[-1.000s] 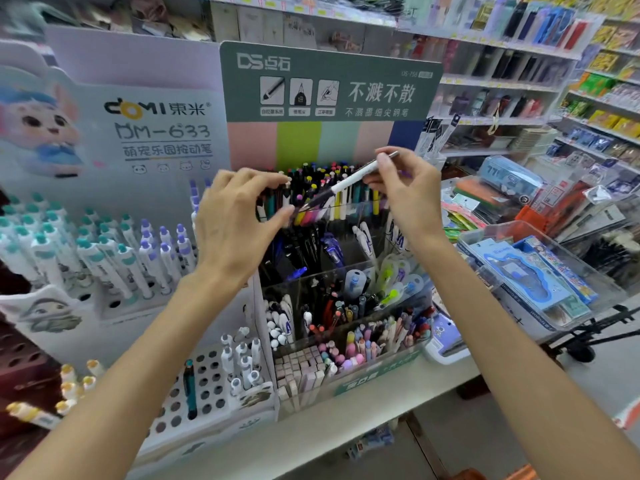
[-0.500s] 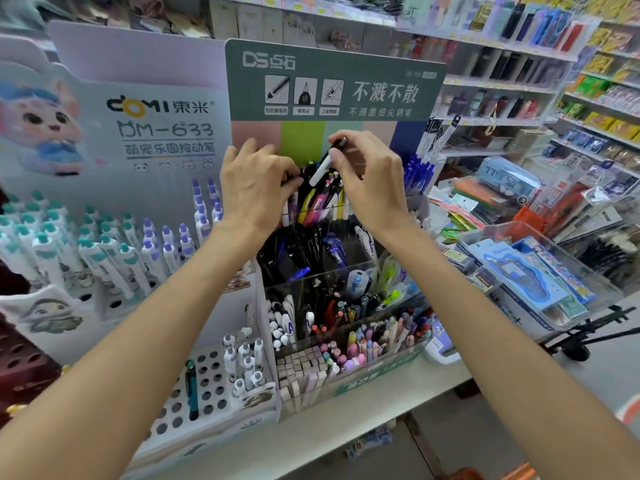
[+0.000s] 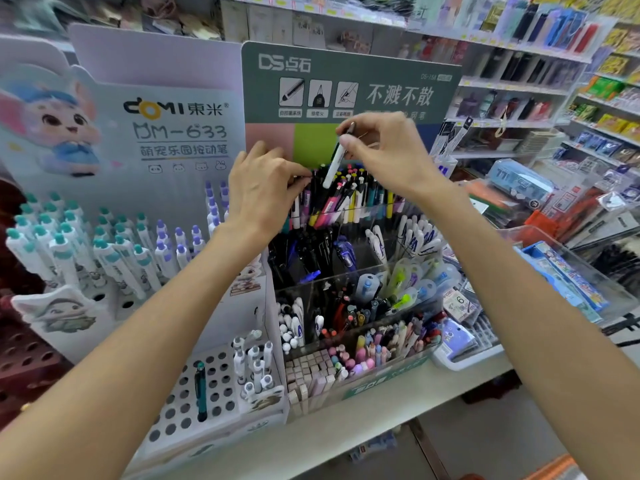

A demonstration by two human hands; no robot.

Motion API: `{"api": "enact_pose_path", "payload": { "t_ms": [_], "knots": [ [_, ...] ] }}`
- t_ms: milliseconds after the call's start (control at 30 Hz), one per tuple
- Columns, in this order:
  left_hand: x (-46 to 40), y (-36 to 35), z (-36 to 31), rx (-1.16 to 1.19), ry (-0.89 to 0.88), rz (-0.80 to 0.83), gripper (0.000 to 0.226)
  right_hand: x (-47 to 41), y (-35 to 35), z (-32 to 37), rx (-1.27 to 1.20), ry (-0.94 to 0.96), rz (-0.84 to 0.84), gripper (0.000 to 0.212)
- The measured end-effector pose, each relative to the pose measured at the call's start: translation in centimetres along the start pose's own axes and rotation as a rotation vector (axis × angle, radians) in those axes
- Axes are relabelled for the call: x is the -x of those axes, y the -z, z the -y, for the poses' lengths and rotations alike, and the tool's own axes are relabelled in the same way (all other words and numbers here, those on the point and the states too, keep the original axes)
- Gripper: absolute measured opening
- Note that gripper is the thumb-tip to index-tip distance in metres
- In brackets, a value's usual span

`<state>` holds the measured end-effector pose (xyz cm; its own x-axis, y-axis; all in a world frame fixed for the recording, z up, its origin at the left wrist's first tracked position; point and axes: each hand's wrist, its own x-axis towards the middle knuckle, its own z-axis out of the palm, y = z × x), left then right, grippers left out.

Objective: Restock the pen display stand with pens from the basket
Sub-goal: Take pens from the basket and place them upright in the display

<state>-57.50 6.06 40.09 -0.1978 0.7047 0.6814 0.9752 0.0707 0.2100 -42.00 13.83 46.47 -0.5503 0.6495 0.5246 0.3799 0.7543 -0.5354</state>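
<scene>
The clear tiered pen display stand (image 3: 349,372) with a green header card sits at the centre of the counter. My right hand (image 3: 388,154) pinches a white pen (image 3: 333,168) near its top, tip down, just above the packed back row of coloured pens (image 3: 356,199). My left hand (image 3: 266,188) is at the left end of that row, its fingertips pinching or parting the pens there. The basket is not in view.
A white DOMI stand (image 3: 145,244) with teal and purple pens stands to the left, and a hole tray (image 3: 204,393) holds one teal pen. A clear bin (image 3: 568,278) of packaged goods sits at right. Stocked shelves fill the background. The white counter edge (image 3: 363,427) runs below.
My right hand turned the white pen from slanted to nearly upright and brought it over the back row. My left hand rose to the row's left end and stays there.
</scene>
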Motion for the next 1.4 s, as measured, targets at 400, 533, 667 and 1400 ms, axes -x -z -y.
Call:
{"api": "enact_pose_path", "payload": {
  "t_ms": [400,533,667,1400],
  "knots": [
    [0.2,0.3,0.1,0.044,0.025,-0.015,0.021,0.5,-2.0,-0.3,-0.041,-0.124,0.152,0.023],
    [1.1,0.7,0.5,0.061,0.048,-0.046,0.017,0.7,-0.3,-0.6,0.142,-0.139,0.245,0.023],
    [2.0,0.9,1.0,0.073,0.056,-0.042,0.02,1.3,-2.7,-0.9,0.205,-0.096,0.282,0.023],
    [6.6,-0.3,-7.8,0.477,-0.087,0.224,0.019,17.1,2.0,-4.5,0.076,-0.57,-0.046,0.013]
  ]
}}
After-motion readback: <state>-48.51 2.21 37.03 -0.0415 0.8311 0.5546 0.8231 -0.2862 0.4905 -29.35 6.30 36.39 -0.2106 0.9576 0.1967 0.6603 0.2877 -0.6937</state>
